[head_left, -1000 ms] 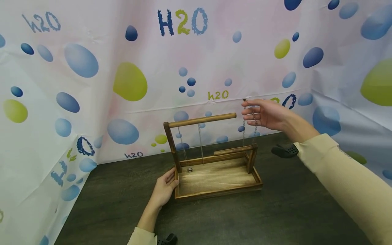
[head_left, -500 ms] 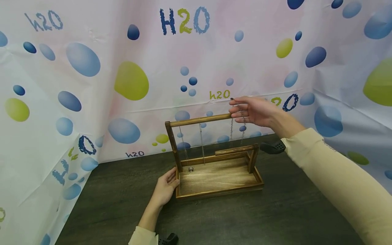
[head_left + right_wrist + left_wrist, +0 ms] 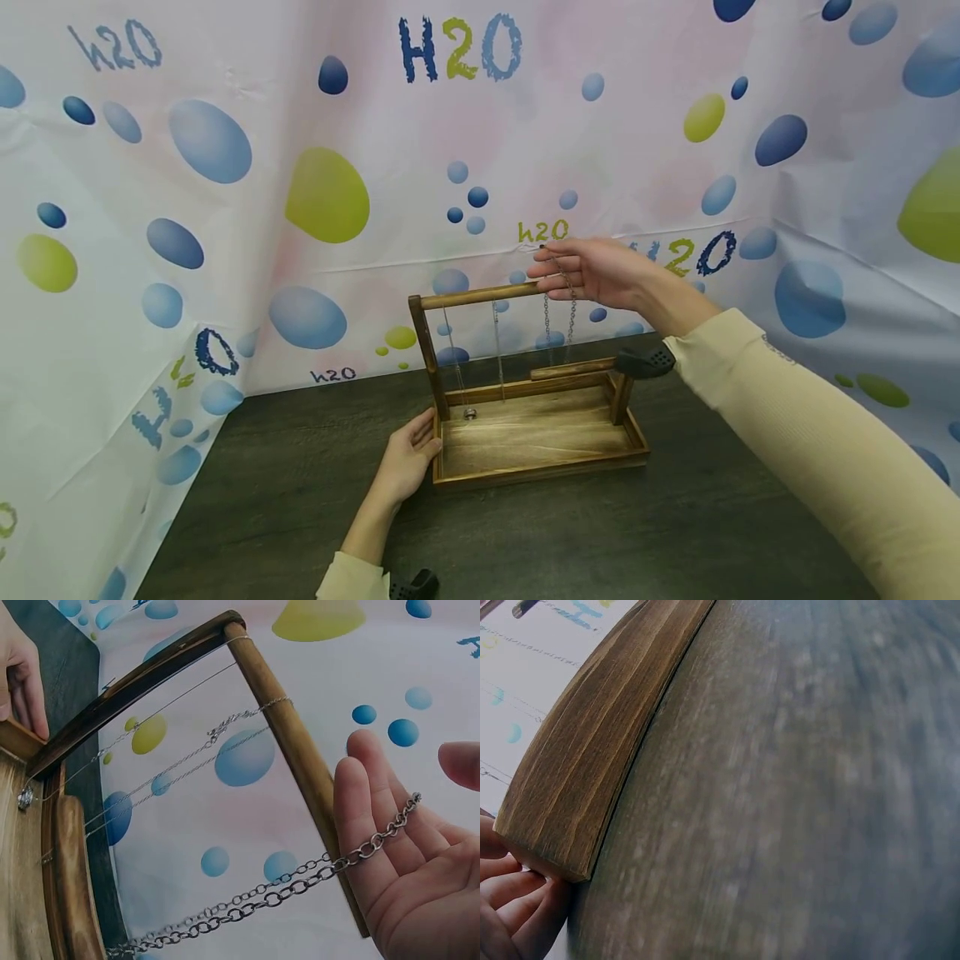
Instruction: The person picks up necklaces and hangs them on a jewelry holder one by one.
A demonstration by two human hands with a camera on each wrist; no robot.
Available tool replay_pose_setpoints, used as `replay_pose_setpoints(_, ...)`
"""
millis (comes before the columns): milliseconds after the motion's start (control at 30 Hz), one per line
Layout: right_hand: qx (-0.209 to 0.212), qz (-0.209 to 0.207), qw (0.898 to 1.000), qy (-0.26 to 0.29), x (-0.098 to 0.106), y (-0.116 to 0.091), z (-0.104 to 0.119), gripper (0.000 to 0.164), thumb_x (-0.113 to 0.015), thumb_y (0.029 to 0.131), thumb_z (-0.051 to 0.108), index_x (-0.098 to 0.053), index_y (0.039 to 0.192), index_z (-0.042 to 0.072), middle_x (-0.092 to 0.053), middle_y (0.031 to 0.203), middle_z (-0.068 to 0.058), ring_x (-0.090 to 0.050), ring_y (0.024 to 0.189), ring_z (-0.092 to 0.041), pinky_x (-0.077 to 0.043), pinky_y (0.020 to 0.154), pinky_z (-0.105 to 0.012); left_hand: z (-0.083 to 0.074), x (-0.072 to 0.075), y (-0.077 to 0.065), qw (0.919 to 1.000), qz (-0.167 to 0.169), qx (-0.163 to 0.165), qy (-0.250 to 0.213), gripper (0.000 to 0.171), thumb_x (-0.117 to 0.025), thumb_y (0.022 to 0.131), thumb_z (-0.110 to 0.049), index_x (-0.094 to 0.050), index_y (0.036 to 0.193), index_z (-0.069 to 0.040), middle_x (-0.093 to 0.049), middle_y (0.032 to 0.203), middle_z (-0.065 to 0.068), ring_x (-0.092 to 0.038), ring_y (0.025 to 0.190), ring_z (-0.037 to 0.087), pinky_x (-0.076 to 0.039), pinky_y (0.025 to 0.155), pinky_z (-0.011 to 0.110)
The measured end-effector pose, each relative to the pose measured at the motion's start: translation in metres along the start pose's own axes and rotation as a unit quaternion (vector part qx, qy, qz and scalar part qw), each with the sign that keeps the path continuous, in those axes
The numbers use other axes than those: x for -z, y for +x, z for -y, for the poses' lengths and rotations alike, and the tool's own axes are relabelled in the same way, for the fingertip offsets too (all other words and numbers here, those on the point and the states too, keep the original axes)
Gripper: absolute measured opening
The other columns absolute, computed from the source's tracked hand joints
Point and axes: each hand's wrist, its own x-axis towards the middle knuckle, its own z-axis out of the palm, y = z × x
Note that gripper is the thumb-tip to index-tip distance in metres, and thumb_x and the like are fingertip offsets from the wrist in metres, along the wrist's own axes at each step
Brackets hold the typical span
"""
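Note:
A wooden jewelry stand (image 3: pixel 540 437) has a tray base, a tall upper bar (image 3: pixel 480 296) and a short lower bar (image 3: pixel 573 368). My left hand (image 3: pixel 405 458) grips the left end of the tray, thumb at the rim, fingers (image 3: pixel 532 907) against the outside. My right hand (image 3: pixel 592 271) is at the upper bar's free end, which its fingers partly cover in the head view. A silver chain necklace (image 3: pixel 277 894) lies across the nearly straight fingers, and its two strands hang down. In the right wrist view one strand crosses in front of the bar; the other passes behind.
Two thin necklaces (image 3: pixel 498 342) hang from the upper bar, left of my right hand. A small silver pendant (image 3: pixel 469 413) is low beside the left post (image 3: pixel 428 358). The stand is on a dark table (image 3: pixel 540 542), with a printed backdrop (image 3: pixel 420 133) behind.
My right hand has moved left with the chain necklace, from beyond the upper bar's free end to over it. My left hand stays on the tray's end.

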Motion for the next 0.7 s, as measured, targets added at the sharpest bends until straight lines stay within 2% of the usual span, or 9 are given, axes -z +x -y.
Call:
replay_pose_setpoints(367,-0.002,-0.008,1.0,-0.018,-0.01,0.013,0.012,0.046,-0.048,0.108,0.027,-0.044,0.144,-0.002,-0.073,0.108,-0.009,-0.071,0.091,-0.02,-0.059,0.087,-0.034,-0.002,0.0,-0.001,1.0,0.005,-0.003,0.0,0.054,-0.051,0.101,0.005,-0.031,0.151,0.013,-0.032,0.153,0.035,-0.035,0.139,0.048,-0.041,0.11,0.05)
replay_pose_setpoints(700,-0.013,-0.01,1.0,-0.027,-0.01,0.029,0.016,0.05,-0.044,0.109,0.025,-0.037,0.149,-0.005,-0.073,0.107,-0.008,-0.072,0.093,-0.02,-0.06,0.087,-0.032,0.001,0.002,-0.001,0.9999,0.007,-0.015,0.001,0.054,-0.052,0.101,0.006,-0.033,0.151,0.012,-0.033,0.152,0.035,-0.036,0.139,0.048,-0.04,0.11,0.05)
